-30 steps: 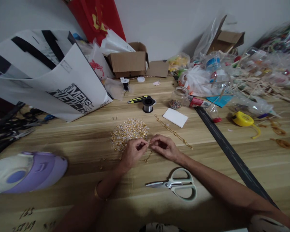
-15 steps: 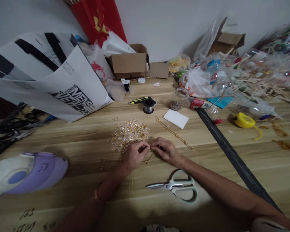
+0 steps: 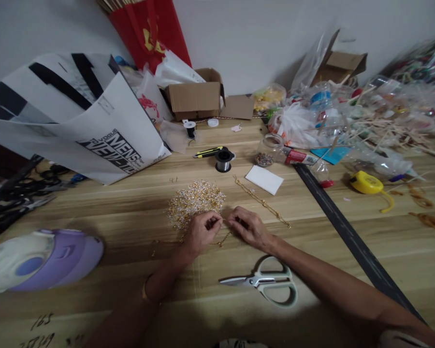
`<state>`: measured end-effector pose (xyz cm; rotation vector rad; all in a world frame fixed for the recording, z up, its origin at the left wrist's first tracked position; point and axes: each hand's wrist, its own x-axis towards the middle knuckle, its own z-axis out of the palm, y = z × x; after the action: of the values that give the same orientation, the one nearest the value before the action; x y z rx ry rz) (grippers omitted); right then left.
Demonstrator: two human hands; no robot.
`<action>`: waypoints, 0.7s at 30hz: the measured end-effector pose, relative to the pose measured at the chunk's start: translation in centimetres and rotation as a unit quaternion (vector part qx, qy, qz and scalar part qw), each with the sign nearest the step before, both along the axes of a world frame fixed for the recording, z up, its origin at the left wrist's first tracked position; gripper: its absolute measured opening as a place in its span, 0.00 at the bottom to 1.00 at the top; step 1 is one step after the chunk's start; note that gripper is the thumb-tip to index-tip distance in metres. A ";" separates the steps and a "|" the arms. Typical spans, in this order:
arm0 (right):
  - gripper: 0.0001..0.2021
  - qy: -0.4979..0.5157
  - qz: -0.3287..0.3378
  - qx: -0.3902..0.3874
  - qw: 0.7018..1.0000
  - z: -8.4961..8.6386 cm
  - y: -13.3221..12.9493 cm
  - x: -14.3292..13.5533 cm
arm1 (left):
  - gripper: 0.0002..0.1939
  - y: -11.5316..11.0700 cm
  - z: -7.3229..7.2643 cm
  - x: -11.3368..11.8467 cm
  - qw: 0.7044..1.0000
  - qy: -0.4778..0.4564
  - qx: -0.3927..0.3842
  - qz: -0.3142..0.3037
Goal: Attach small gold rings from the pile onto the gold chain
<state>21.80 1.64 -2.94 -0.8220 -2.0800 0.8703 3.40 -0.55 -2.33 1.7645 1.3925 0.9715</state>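
My left hand (image 3: 204, 231) is closed in a pinch at the near right edge of a pile of small gold and clear beaded pieces (image 3: 190, 205). Facing it, my right hand (image 3: 251, 228) pinches too, the fingertips a short gap apart. A thin gold strand spans that gap. Below the fingers a fine gold chain (image 3: 223, 240) droops to the table, and part of it passes behind my left wrist. A second gold chain (image 3: 263, 201) lies stretched out beyond my right hand. Scissors (image 3: 255, 279) with pale handles rest nearer to me.
Behind the pile stand a wire spool (image 3: 223, 161), a yellow-black cutter (image 3: 209, 152) and a jar of beads (image 3: 269, 150). A white pad (image 3: 264, 179) lies right of them. Pliers (image 3: 25, 208) and a purple-white object (image 3: 58, 258) are left; a tape measure (image 3: 366, 182) is right.
My fingertips have drawn slightly apart, and the thin gold strand between them shows more clearly. Otherwise both hands stay in nearly the same place.
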 end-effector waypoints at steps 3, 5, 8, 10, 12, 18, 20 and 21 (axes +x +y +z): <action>0.07 0.013 -0.013 -0.040 0.999 -0.1 0.2 0.0 | 0.06 0.4 0.5 -0.4 0.999 -0.022 0.000 0.036; 0.07 0.028 -0.015 -0.068 0.997 -0.1 0.3 0.0 | 0.07 0.7 0.9 -0.8 0.997 -0.043 -0.010 0.068; 0.08 0.063 -0.024 -0.123 0.990 -0.1 0.4 0.1 | 0.07 1.2 1.3 -1.6 0.991 -0.074 -0.027 0.112; 0.09 0.094 -0.030 -0.180 0.979 -0.2 0.5 0.1 | 0.08 1.6 1.4 -2.2 0.989 -0.073 -0.024 0.129; 0.10 0.129 -0.029 -0.240 0.962 -0.3 0.5 0.1 | 0.08 2.0 1.5 -2.8 0.988 -0.050 -0.017 0.145; 0.13 0.174 -0.027 -0.317 0.932 0.0 0.8 0.0 | 0.07 2.8 1.5 -3.3 0.994 0.034 0.007 0.106; 0.14 0.179 -0.024 -0.326 0.928 0.0 0.9 0.0 | 0.06 2.9 1.6 -3.0 0.992 0.097 0.048 0.069; 0.14 0.181 -0.021 -0.330 0.926 -0.1 0.9 0.0 | 0.05 3.0 1.6 -2.8 0.987 0.135 0.071 0.048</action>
<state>21.84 2.52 -3.03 -0.9462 -1.4384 1.6041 0.58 2.43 -0.71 2.0102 1.6230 0.9270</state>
